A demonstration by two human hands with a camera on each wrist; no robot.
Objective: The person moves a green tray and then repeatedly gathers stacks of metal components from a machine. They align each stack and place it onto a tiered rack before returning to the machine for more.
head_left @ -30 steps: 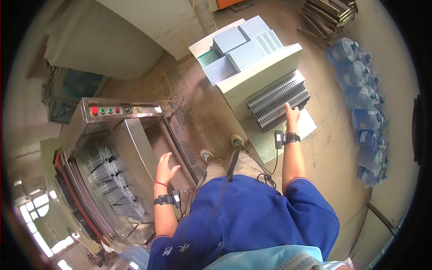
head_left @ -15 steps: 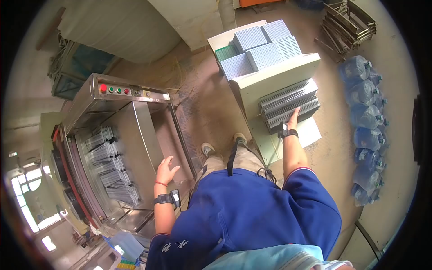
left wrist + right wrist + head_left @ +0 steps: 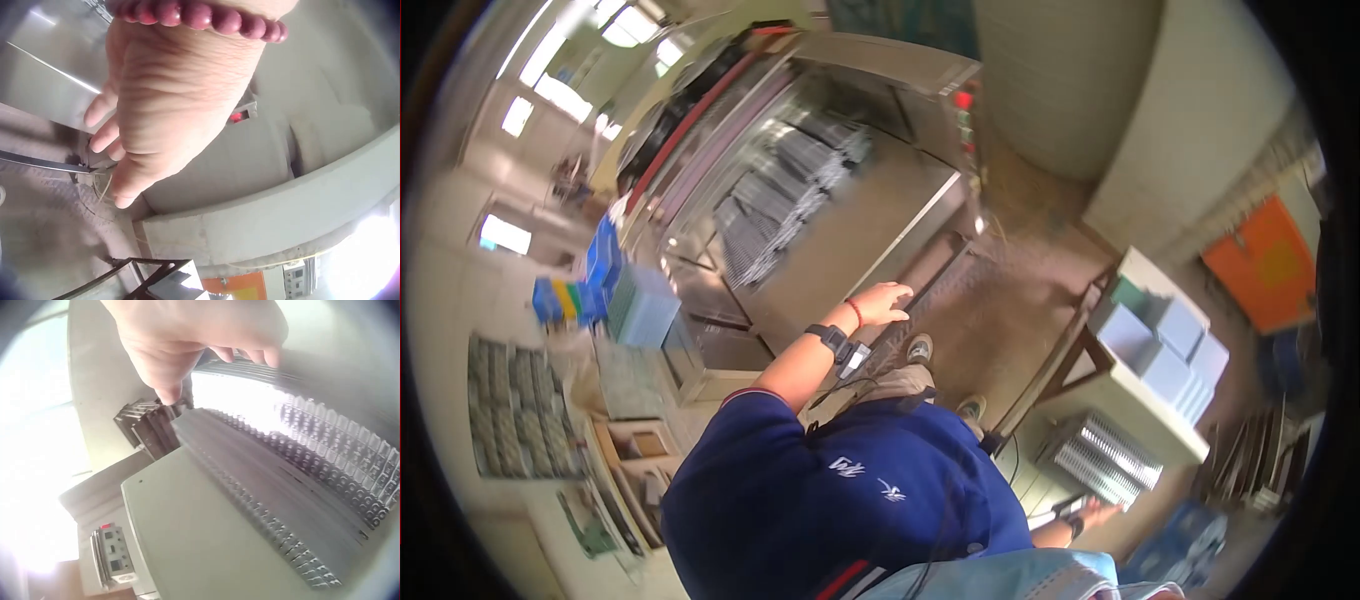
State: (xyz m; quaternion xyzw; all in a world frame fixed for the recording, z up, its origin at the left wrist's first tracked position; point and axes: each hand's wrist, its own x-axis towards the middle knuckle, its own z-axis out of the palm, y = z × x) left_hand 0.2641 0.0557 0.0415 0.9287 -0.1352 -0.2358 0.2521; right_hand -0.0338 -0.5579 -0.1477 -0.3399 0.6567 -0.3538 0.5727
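Cream-painted desk (image 3: pixel 1115 400) at right is carrying stacked, shiny grey, ridged plastic trays (image 3: pixel 1105 460). We are holding our right hand (image 3: pixel 203 328) beside them, fingers loosely spread, contact unclear; our empty left hand (image 3: pixel 175 100) is hanging relaxed. Looking elsewhere, we may be misjudging reach and toppling trays.

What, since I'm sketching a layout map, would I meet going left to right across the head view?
Grey patterned stacks, pale bluish container, fanned grey strips, left hand, red button, ribbed stack, orange cabinet.
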